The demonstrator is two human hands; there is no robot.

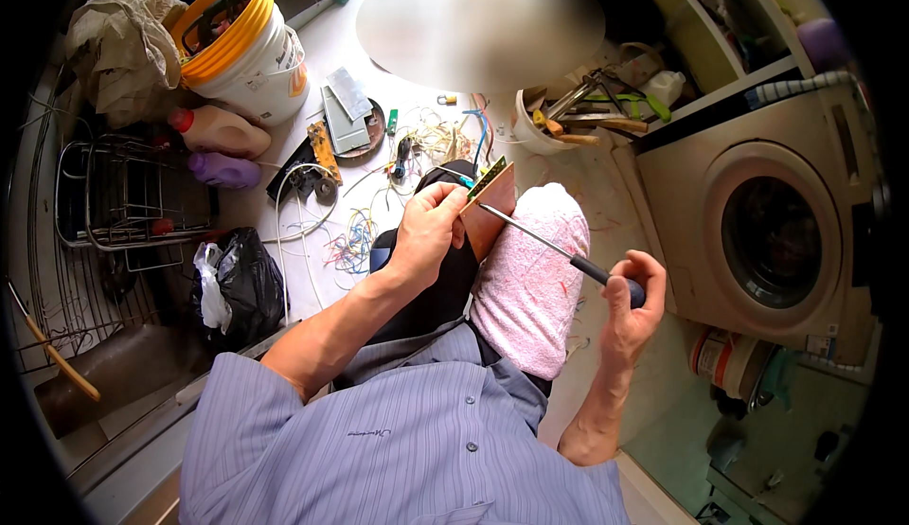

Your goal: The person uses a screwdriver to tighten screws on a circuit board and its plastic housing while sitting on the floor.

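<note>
My left hand (pixel 431 231) pinches the lower left end of a copper-coloured circuit board (pixel 492 208) with green components along its edge, held above my lap. Coloured wires (pixel 481 132) appear just behind the board. In my right hand (pixel 632 312) is a black-handled screwdriver (pixel 592 269), its long metal shaft pointing up-left, with the tip at the board's face near my left fingers; whether it touches is hard to tell. A pink towel (pixel 530 298) covers my right leg beneath the tool.
Tangled wires (pixel 355 246), grey plates (pixel 346 113) and small parts litter the floor ahead. Left are a bucket (pixel 260 71), bottles (pixel 222 170), a wire rack (pixel 133 208) and a black bag (pixel 246 298). Right are a tool tub (pixel 530 127), shelving (pixel 729 23) and a washing machine (pixel 682 175).
</note>
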